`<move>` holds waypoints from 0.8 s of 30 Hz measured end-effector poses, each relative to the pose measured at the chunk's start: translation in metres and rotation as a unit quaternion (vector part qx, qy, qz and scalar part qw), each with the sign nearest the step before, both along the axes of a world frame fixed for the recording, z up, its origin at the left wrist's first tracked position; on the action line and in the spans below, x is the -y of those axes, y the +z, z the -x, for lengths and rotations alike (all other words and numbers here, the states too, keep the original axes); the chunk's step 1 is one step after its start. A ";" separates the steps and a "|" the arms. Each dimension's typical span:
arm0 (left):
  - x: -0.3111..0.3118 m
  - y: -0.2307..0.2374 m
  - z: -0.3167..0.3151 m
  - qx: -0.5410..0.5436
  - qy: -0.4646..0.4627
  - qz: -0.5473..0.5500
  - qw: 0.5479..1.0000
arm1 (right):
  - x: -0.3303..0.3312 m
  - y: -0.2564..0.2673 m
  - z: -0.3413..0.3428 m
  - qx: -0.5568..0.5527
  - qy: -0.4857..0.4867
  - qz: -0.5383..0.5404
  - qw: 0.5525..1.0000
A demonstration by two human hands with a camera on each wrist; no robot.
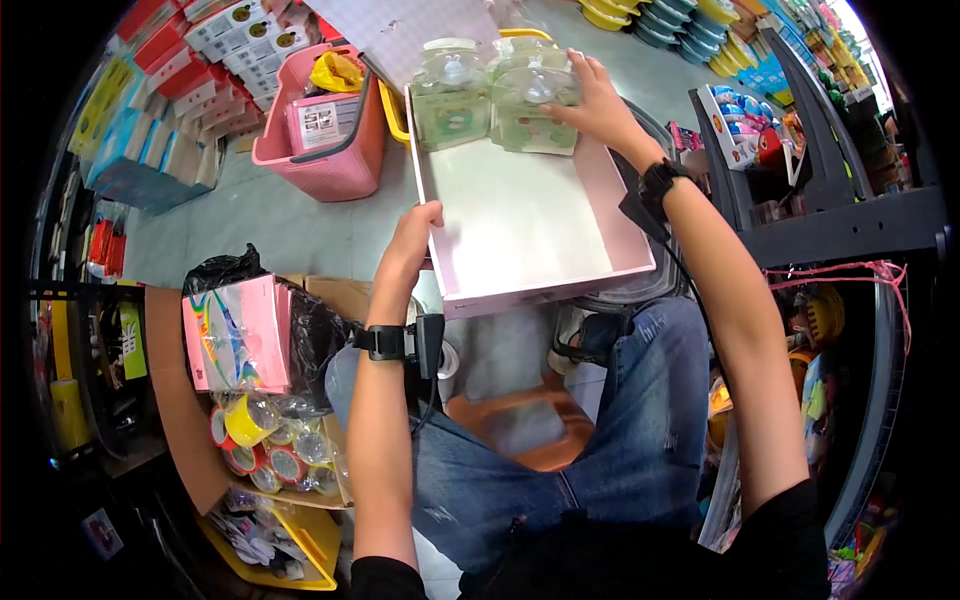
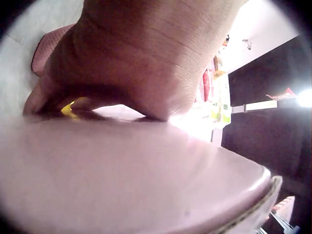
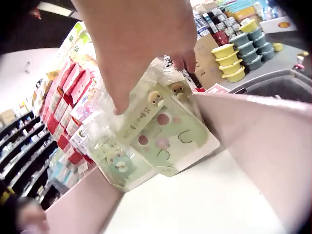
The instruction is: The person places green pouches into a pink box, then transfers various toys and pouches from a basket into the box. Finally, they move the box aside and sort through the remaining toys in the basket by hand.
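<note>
Right hand [image 1: 600, 108]: grips the right green package [image 1: 535, 132], which lies at nine o'clock from its palm — at the twelve-o'clock end of the pink box [image 1: 520, 225]. Left green package [image 1: 450, 115]: just beside it. Left hand [image 1: 405, 245]: farther away — grips the box's nine-o'clock wall.

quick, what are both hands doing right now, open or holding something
Left hand: closed on the box's side wall.
Right hand: closed on a green package.
</note>
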State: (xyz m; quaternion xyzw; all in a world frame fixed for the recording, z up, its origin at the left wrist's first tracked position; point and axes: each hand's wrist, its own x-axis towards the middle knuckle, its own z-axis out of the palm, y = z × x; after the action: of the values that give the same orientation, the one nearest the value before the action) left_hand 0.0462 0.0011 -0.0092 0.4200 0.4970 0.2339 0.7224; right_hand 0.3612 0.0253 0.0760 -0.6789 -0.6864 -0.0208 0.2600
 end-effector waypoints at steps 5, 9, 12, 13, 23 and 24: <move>0.000 0.003 0.002 0.026 -0.014 -0.020 0.999 | -0.009 0.010 -0.002 -0.040 -0.034 0.068 0.996; 0.003 0.018 -0.001 -0.017 -0.018 -0.021 0.999 | -0.013 0.004 0.000 0.053 -0.026 -0.072 0.996; 0.006 0.031 -0.002 -0.060 -0.027 -0.054 0.996 | -0.001 0.014 0.021 0.182 0.028 -0.084 0.979; 0.006 0.034 -0.003 -0.061 -0.024 -0.060 0.996 | 0.001 0.015 0.027 0.238 0.050 -0.074 0.967; 0.004 0.017 0.001 -0.040 -0.021 -0.077 0.996 | -0.005 -0.002 0.052 0.223 -0.094 0.050 0.969; 0.003 0.013 0.001 -0.034 -0.020 -0.070 0.997 | -0.005 -0.003 0.045 0.245 -0.070 0.033 0.967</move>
State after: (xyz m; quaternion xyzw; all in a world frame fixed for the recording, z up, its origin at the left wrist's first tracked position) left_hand 0.0453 -0.0014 0.0038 0.4872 0.4948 0.2389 0.6788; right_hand 0.3164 0.0300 0.0729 -0.7078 -0.6801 -0.1818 0.0595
